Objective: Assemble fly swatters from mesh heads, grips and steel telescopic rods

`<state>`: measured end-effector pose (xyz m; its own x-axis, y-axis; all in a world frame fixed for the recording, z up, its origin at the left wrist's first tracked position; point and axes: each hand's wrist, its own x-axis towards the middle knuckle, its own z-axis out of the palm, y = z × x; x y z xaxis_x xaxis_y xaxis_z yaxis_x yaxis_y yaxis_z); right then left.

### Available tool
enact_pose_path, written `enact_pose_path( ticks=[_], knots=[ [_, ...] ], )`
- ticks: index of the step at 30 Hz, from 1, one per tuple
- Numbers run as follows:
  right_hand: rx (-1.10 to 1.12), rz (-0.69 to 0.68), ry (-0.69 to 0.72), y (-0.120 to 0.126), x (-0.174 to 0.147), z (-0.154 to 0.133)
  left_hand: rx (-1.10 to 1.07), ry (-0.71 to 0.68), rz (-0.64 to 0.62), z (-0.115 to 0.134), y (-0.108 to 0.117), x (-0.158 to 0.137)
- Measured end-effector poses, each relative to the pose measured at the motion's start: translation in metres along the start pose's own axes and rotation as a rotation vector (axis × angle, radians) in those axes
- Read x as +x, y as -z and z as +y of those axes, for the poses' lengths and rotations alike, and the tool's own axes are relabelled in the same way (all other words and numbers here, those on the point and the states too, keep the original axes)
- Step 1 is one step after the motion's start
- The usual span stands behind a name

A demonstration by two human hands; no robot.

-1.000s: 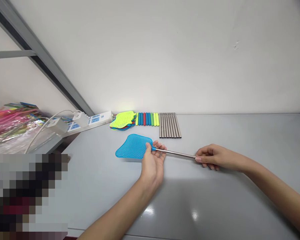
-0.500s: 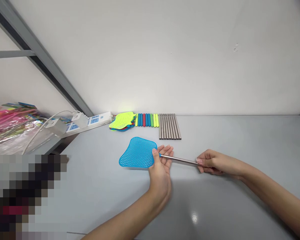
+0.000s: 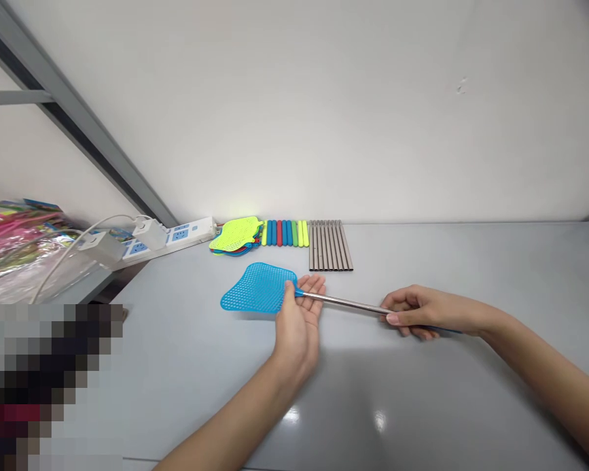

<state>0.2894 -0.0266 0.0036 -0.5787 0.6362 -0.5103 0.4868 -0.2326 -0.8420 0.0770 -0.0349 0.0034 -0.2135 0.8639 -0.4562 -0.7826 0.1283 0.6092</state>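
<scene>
A blue swatter (image 3: pixel 294 296) is held just above the table (image 3: pixel 422 405), in front of the row of metal rods (image 3: pixel 330 245) laid by the wall. Its long axis runs left to right, dipping slightly toward the right. The mesh head (image 3: pixel 258 289) is at the left end and the steel shaft (image 3: pixel 343 302) stretches away to the right of it. The left hand (image 3: pixel 297 320) is cupped under the joint where head meets shaft, thumb pressed on the mesh edge and fingers (image 3: pixel 314 285) spread beneath. The right hand (image 3: pixel 422 313) is closed around the far end of the shaft, which is hidden inside the grip. The head is nearer the left hand. Left of the rods, coloured grips (image 3: pixel 285 233) and a stack of mesh heads (image 3: pixel 235 235) are lined up; further left, a power strip (image 3: pixel 169 235) is seen.
</scene>
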Motion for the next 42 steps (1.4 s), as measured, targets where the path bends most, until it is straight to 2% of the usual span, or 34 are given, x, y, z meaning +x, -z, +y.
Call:
enact_pose_path(
  ticks=[3, 7, 13, 17, 22, 25, 28, 32, 36, 42],
  knots=[
    [-0.079, 0.083, -0.012, 0.012, -0.004, 0.003, -0.037, -0.058, 0.023, 0.012, -0.001, 0.007],
    [-0.114, 0.181, 0.017, 0.021, -0.005, 0.004, -0.046, -0.070, 0.041, 0.017, 0.000, 0.012],
    [-0.162, 0.221, 0.098, 0.016, -0.003, 0.004, 0.003, -0.063, 0.070, 0.005, 0.004, 0.011],
    [-0.220, 0.229, 0.105, 0.012, 0.000, 0.004, 0.039, -0.171, 0.084, -0.006, 0.008, 0.007],
    [-0.088, 0.171, 0.077, 0.009, 0.000, 0.007, 0.065, -0.225, 0.054, -0.017, 0.013, -0.001],
    [0.027, 0.093, -0.028, 0.008, -0.001, 0.009, 0.071, -0.220, 0.030, -0.022, 0.015, -0.005],
    [0.153, -0.048, -0.134, 0.007, -0.001, 0.010, 0.077, -0.211, 0.016, -0.024, 0.017, -0.007],
    [0.198, -0.092, -0.107, 0.006, -0.001, 0.009, 0.099, -0.187, 0.005, -0.022, 0.016, -0.006],
    [0.070, 0.002, -0.037, 0.007, -0.006, 0.003, 0.135, -0.113, 0.002, -0.018, 0.014, -0.002],
    [-0.280, 0.350, 0.044, 0.011, -0.009, -0.002, 0.098, -0.110, -0.013, -0.010, 0.009, 0.003]
  ],
)
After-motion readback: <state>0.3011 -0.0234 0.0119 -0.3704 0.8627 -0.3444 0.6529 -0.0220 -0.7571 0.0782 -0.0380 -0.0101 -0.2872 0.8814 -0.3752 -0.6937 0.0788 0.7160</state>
